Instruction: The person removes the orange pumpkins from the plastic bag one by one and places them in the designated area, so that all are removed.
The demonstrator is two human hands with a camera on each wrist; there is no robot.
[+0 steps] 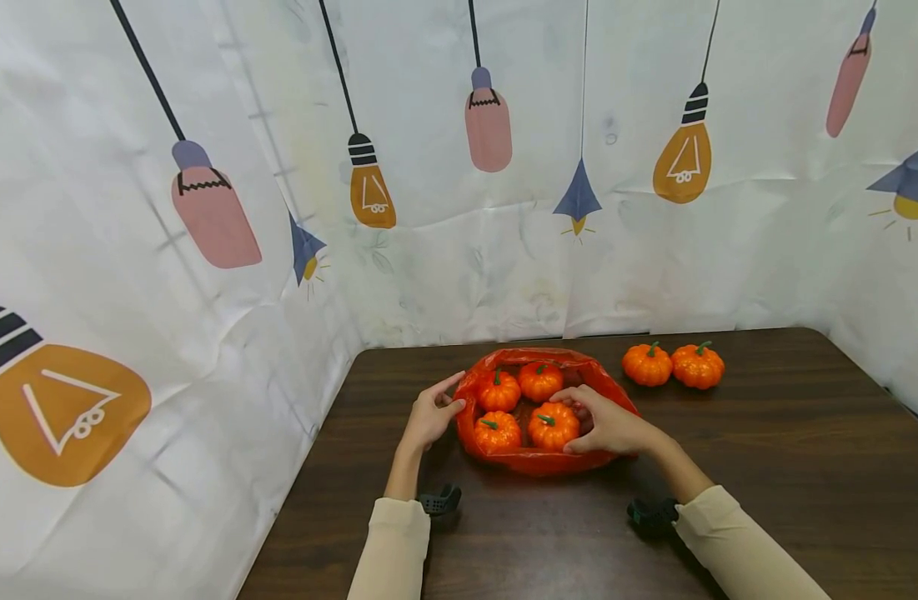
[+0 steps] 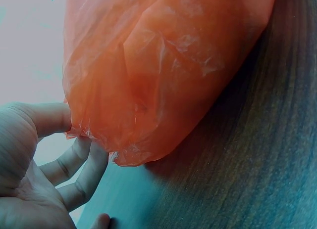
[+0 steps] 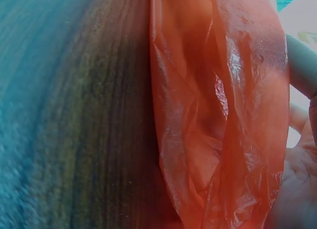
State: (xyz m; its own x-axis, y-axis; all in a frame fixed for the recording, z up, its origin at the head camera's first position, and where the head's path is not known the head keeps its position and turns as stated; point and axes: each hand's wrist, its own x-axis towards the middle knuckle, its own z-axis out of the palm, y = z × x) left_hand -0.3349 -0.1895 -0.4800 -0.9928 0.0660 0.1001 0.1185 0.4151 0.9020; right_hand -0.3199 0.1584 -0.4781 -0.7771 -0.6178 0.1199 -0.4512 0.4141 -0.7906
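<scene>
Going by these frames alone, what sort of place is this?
Probably a screened-off recording booth: white sheeting with a printed lamp pattern stands behind and beside the dark wood-grain table, and black devices show at both wrists. What lies beyond the sheeting is hidden.

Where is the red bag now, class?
In the head view, the red bag sits on the table, left of two loose pumpkins, with left hand at its left rim, right hand over its right side.
</scene>
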